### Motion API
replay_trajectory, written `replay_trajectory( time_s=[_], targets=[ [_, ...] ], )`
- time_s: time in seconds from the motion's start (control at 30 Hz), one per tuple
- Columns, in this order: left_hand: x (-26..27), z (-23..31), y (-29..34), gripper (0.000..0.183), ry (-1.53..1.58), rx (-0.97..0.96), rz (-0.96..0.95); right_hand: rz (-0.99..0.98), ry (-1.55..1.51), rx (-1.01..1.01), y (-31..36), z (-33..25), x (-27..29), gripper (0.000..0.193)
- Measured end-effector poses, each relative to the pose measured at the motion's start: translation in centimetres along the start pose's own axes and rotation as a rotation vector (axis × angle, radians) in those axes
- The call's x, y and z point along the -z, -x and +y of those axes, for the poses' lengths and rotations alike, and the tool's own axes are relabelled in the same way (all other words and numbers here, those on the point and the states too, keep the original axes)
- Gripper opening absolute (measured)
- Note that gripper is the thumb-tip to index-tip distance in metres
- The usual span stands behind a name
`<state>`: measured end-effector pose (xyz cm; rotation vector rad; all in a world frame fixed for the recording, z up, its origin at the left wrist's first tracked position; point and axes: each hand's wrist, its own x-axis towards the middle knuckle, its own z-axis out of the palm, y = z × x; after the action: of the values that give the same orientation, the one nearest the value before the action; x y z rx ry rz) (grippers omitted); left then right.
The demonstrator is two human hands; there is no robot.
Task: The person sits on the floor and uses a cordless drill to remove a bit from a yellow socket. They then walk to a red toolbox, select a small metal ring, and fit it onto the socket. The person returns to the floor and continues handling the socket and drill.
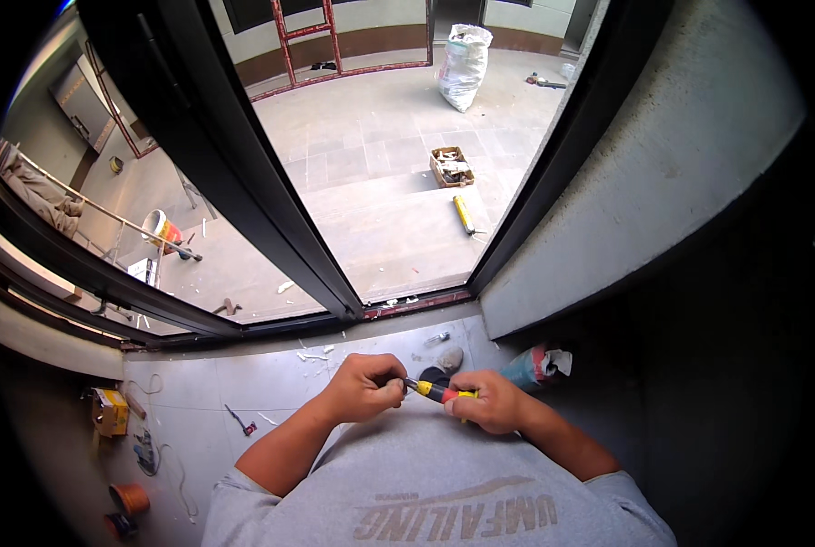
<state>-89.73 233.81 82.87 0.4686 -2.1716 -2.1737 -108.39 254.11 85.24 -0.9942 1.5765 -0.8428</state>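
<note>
In front of my chest, my right hand (487, 402) is wrapped round the handle of a yellow, red and black utility knife (436, 392). The knife points left, with its metal end toward my left hand (368, 387). My left fingers are pinched closed at that metal end; whether a small piece is also between them is hidden. Below my hands a shoe (451, 358) shows on the pale tiled floor (284, 383).
A black-framed glass door (270, 173) and a concrete wall (644, 191) stand ahead. Beyond lie a yellow tube (463, 215), a cardboard box (451, 168) and a white sack (465, 68). Nearer are a teal bag (521, 368), a yellow box (110, 412) and an orange bucket (130, 498).
</note>
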Motion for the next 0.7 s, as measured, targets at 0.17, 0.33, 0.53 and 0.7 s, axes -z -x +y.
replay_trajectory(
  time_s=[0.17,0.33,0.53,0.7],
  targets=[
    [2.8,-0.2,-7.8,0.010,0.351,0.055,0.253,-0.030,-0.030,0.099,-5.5,-0.3,7.8,0.031],
    [4.8,-1.5,-14.1,0.022,0.329,0.023,0.372,0.014,-0.282,0.065,-9.4,0.4,14.6,0.029],
    [1.5,2.5,-22.2,0.017,0.478,-0.061,0.067,0.043,-0.314,0.026,-10.8,1.2,20.4,0.029],
    [1.5,3.8,-27.5,0.012,0.479,-0.013,-0.014,0.015,-0.569,-0.040,-11.2,3.5,23.8,0.031]
  ],
)
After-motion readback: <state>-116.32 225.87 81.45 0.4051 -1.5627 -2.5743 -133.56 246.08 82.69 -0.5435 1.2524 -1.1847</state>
